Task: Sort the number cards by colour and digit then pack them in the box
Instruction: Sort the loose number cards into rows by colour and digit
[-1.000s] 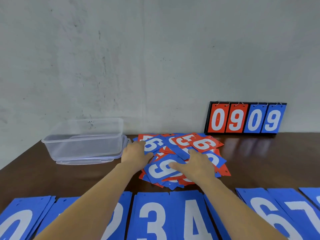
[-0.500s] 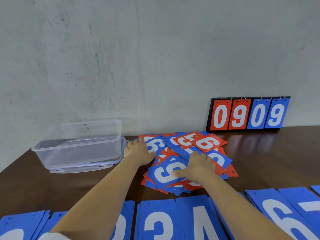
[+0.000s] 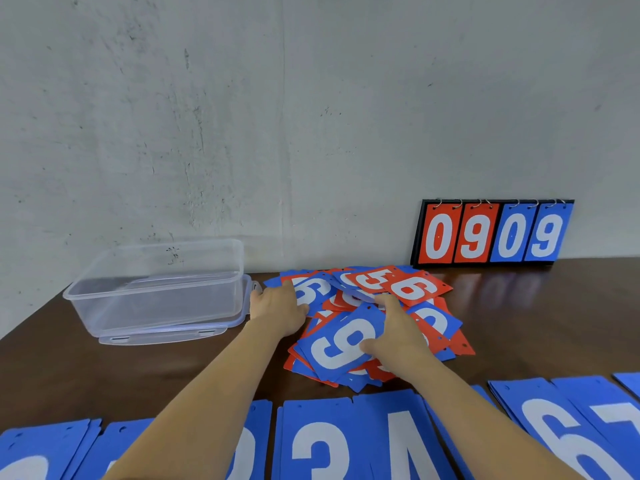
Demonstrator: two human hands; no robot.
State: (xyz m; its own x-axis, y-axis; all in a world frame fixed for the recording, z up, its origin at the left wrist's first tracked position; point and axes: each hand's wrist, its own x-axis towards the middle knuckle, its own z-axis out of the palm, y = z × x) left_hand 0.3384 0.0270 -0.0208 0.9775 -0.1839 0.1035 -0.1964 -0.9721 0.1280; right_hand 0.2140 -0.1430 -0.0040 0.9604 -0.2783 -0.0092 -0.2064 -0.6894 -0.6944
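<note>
Slid further up card pile [image 3: 433,323] since 1 s ago: right hand [image 3: 398,332], spread flat, thumb on blue 9 [image 3: 341,344]. Left hand [image 3: 278,306] flat at pile's 9 o'clock. Box [image 3: 156,299] beyond at 9, no cards packed; blue rows [image 3: 346,441] at 6. Sorting prob. midway.

scoreboard stand [image 3: 491,233]: reads 0909, upright against wall [image 3: 311,116] | table [image 3: 554,323]: dark brown wood
</note>
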